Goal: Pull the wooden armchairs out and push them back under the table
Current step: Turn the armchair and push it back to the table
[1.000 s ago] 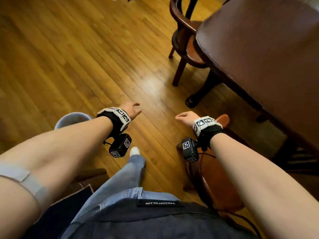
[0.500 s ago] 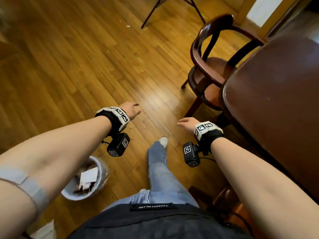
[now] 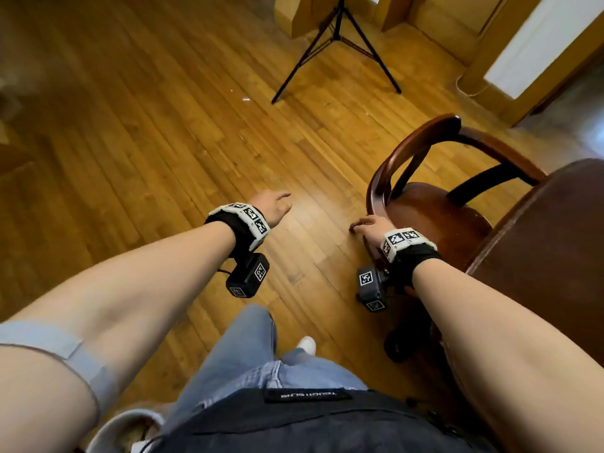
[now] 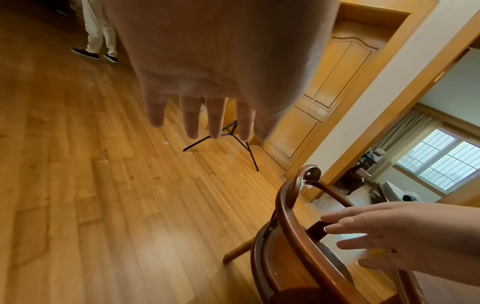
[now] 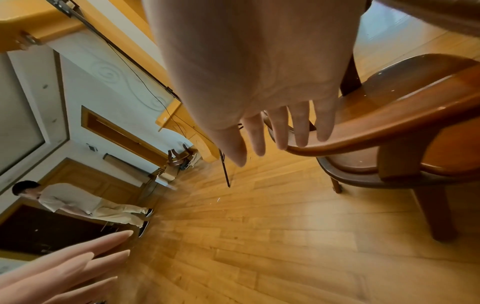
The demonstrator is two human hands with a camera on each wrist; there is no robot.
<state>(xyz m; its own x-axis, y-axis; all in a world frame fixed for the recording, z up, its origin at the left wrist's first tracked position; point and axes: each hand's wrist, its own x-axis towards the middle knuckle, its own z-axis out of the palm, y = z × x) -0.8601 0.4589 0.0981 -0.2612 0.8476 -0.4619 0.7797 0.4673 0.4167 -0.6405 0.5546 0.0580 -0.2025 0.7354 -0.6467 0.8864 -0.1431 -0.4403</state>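
A dark wooden armchair [image 3: 434, 217] with a curved back rail [image 3: 379, 178] stands at the right, its seat partly under the dark table [image 3: 555, 240]. My right hand [image 3: 367, 223] is at the near end of that rail. In the right wrist view its fingers [image 5: 301, 127] are straight and lie over the rail [image 5: 389, 123] without curling round it. My left hand [image 3: 274, 204] hovers over bare floor to the left of the chair, fingers [image 4: 215, 119] straight, holding nothing. The left wrist view shows the rail [image 4: 291, 216] and my right hand [image 4: 376, 236] spread above it.
A black tripod [image 3: 336, 44] stands on the wooden floor beyond the chair. A pale bin [image 3: 124, 429] sits at the bottom left, behind my legs. Another person [image 5: 78, 203] stands far off across the room. A wooden door [image 4: 337, 72] and wall lie beyond the tripod.
I have stepped toward the armchair, which now sits close at the right. My right hand has reached its back rail. The left hand stays open over the floor.
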